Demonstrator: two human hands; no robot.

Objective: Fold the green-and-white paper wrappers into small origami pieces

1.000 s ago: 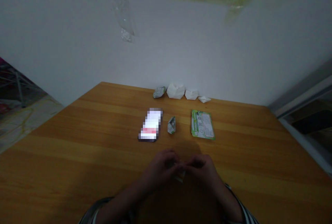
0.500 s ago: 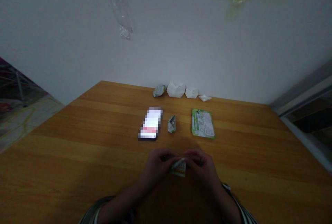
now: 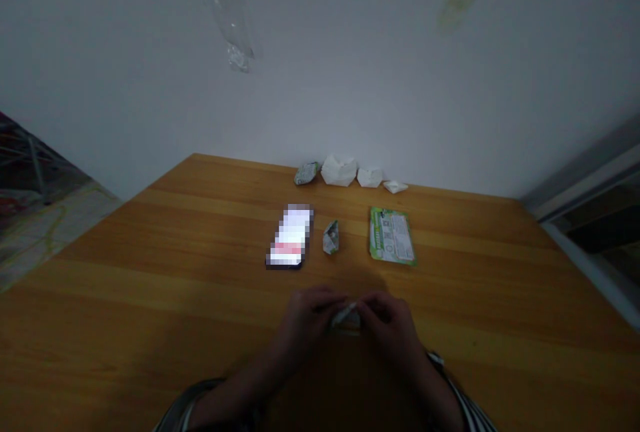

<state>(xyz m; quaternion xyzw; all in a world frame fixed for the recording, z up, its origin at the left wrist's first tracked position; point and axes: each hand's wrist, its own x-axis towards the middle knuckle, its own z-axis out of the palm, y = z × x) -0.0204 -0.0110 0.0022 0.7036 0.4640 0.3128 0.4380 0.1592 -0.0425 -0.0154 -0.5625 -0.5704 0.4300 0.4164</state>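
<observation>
Between my two hands is a small piece of folded printed paper [image 3: 349,319], pale with a slanting fold along its top. My left hand [image 3: 310,315] pinches its left side between thumb and fingers. On the other side, my right hand [image 3: 387,319] grips the upper right corner the same way. The fingertips of both hands nearly meet over the paper and hide part of it. Just beyond the hands lies a small folded printed paper piece [image 3: 331,238], standing open a little at its top.
A lit phone [image 3: 291,236] lies left of centre, and a green-and-white printed packet [image 3: 393,236] lies at the right. Along the wall [image 3: 320,85] stand a folded printed paper [image 3: 307,173] and several folded white papers [image 3: 339,171]. All rest on the wooden table [image 3: 150,272].
The paper in my hands has tilted, so less of its coloured lower face shows. My right fingers have closed in slightly. The things on the table have stayed put.
</observation>
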